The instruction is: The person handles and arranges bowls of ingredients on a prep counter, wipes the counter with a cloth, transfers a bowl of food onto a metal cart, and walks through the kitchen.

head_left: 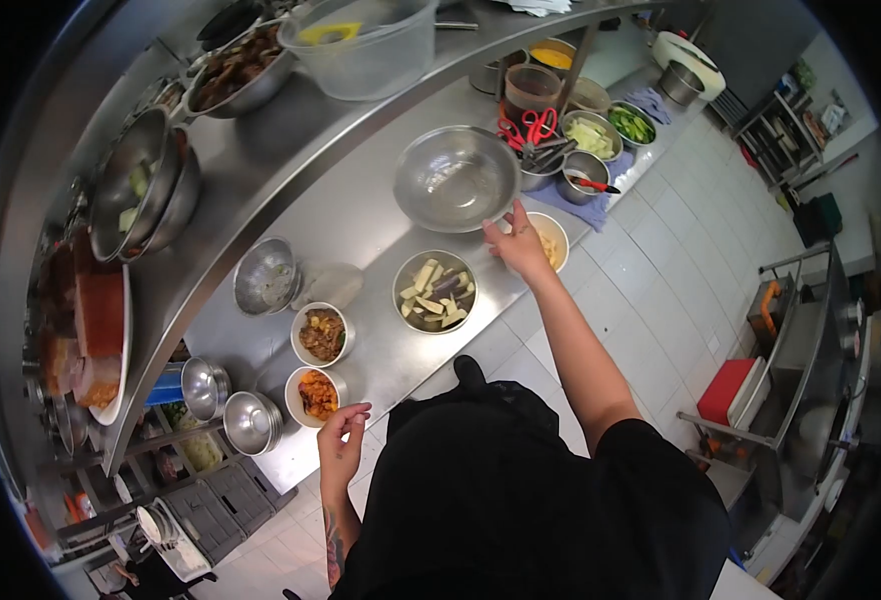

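My right hand [519, 248] is at the near right edge of a large, shallow metal bowl [451, 180]. Its fingers are apart, and I cannot tell whether the fingertips touch the rim. Just beside that hand stands a white bowl [551, 240] of pale food, partly hidden by it. My left hand [341, 440] holds nothing, its fingers loosely bent next to a white paper bowl of orange-brown food [317, 396]. Behind it is another paper bowl of browned food [322, 335]. Between my hands sits a metal bowl of cut eggplant [435, 292].
Stacked metal bowls [252, 422] stand at the counter's left end. A dented metal bowl [267, 276] lies farther back. Red-handled scissors [531, 128] and containers of cut vegetables [593, 135] crowd the right end. A raised steel shelf [261, 150] holds bowls and a plastic tub [361, 50].
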{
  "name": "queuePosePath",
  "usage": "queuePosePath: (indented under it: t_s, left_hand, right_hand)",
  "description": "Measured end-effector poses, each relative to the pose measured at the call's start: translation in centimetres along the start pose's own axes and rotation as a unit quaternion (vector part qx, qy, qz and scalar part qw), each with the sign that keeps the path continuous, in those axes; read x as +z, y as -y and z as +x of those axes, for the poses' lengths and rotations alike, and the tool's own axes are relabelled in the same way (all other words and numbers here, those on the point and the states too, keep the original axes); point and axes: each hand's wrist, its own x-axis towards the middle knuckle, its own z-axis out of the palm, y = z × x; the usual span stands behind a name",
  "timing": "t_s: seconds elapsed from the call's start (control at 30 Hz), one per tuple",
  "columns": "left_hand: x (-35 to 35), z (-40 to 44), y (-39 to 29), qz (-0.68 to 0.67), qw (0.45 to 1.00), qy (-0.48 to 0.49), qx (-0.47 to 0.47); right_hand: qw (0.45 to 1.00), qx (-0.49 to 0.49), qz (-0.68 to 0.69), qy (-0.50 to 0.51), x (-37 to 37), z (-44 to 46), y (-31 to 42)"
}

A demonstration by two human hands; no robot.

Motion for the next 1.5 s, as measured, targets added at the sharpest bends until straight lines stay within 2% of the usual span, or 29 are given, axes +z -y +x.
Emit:
queuePosePath:
  t_s: [0.03,0.07,0.2,0.27,0.4,0.43,0.47,0.5,0.53,0.57,0.6,0.67,0.7,0.77,0.83,0.9,0.97,1.03,1.07,1.1,1.13,1.17,1.23,1.3,1.5]
  left_hand:
    - [-0.1,-0.2,-0.1,0.001,1.0,-0.009,0.002]
    - [-0.3,-0.7,-0.2,-0.01,1.0,-0.014,0.002]
    - [-0.7,-2.6,0.4,-0.04,0.998,-0.032,-0.02]
    - [-0.9,-3.6,1.3,-0.042,0.998,-0.039,-0.028]
    - [-1.2,-5.3,2.1,-0.046,0.998,-0.031,-0.035]
    - [-1.2,-5.6,2.3,-0.056,0.997,-0.035,-0.037]
    - [-1.3,-5.8,2.6,-0.065,0.996,-0.039,-0.039]
    - [-1.4,-5.8,2.7,-0.066,0.996,-0.035,-0.039]
    - [-1.5,-5.8,2.9,-0.065,0.997,-0.036,-0.037]
    - [-1.6,-5.9,3.1,-0.064,0.997,-0.038,-0.035]
    - [-1.7,-5.9,3.1,-0.065,0.997,-0.037,-0.037]
    - [-2.1,-5.9,2.9,-0.047,0.998,-0.031,-0.022]
    - [-2.4,-6.1,3.0,-0.048,0.998,-0.032,-0.025]
    - [-3.0,-6.3,3.3,-0.041,0.998,-0.042,-0.016]
    - [-3.9,-6.9,3.9,-0.042,0.998,-0.049,-0.024]
    - [-4.7,-7.9,5.6,-0.089,0.991,-0.09,-0.036]
    - [-5.3,-8.8,6.8,-0.105,0.989,-0.096,-0.046]
    - [-5.6,-9.3,7.6,-0.16,0.975,-0.126,-0.084]
    - [-5.6,-9.0,7.9,-0.161,0.975,-0.125,-0.083]
    - [-5.9,-9.0,8.3,-0.152,0.98,-0.11,-0.07]
    - [-5.9,-9.0,8.6,-0.143,0.983,-0.095,-0.061]
    - [-5.9,-8.8,8.6,-0.144,0.982,-0.106,-0.066]
    - [-6.2,-8.1,8.6,-0.087,0.994,-0.068,-0.027]
    - [-6.6,-7.6,7.8,-0.044,0.997,-0.057,-0.011]
    - [-7.6,-7.4,8.1,-0.057,0.996,-0.066,-0.017]
  right_hand:
    - [0.999,0.019,-0.041,0.027,1.0,0.4,-0.1]
    - [0.994,-0.042,-0.095,-0.029,2.3,2.0,-3.0]
    - [0.99,-0.059,-0.114,-0.065,4.6,1.8,-1.7]
    - [0.999,0.024,-0.03,-0.038,5.7,3.2,-2.2]
    - [0.996,-0.03,0.017,-0.08,9.3,8.2,-6.1]
    - [0.962,-0.146,-0.109,-0.203,10.9,11.0,-8.7]
    - [0.884,-0.256,-0.231,-0.316,11.7,12.4,-10.0]
    - [0.883,-0.254,-0.233,-0.319,11.6,12.2,-9.0]
    - [0.962,-0.162,-0.103,-0.194,11.4,11.4,-6.6]
    - [0.996,-0.061,0.032,-0.06,11.0,10.6,-4.4]
    - [0.996,-0.06,0.03,-0.06,10.7,10.0,-3.2]
    - [0.979,-0.067,0.193,-0.015,10.5,8.9,-1.4]
    - [0.979,-0.065,0.192,-0.013,10.0,8.6,-1.4]
    - [0.983,-0.126,0.132,-0.036,7.1,8.0,-1.4]
    - [0.976,-0.184,0.075,-0.084,3.1,4.0,0.9]
    - [0.953,-0.245,-0.024,-0.175,-1.7,1.6,-0.2]
    - [0.946,-0.192,-0.003,-0.26,-6.4,0.1,-3.8]
    - [0.913,-0.111,-0.215,-0.329,-9.4,-2.6,-5.2]
    - [0.912,-0.111,-0.215,-0.33,-9.5,-3.9,-5.7]
    - [0.959,0.034,-0.131,-0.249,-8.5,-5.5,-5.2]
    - [0.97,0.18,-0.045,-0.156,-7.9,-6.6,-5.0]
    - [0.972,0.181,-0.049,-0.145,-7.4,-6.8,-5.9]
    - [0.966,0.167,0.149,-0.133,-6.5,-6.1,-8.1]
    - [0.97,0.153,0.147,-0.122,-5.3,-5.0,-7.8]
    - [0.973,0.117,0.188,-0.062,-3.3,-1.4,-4.2]
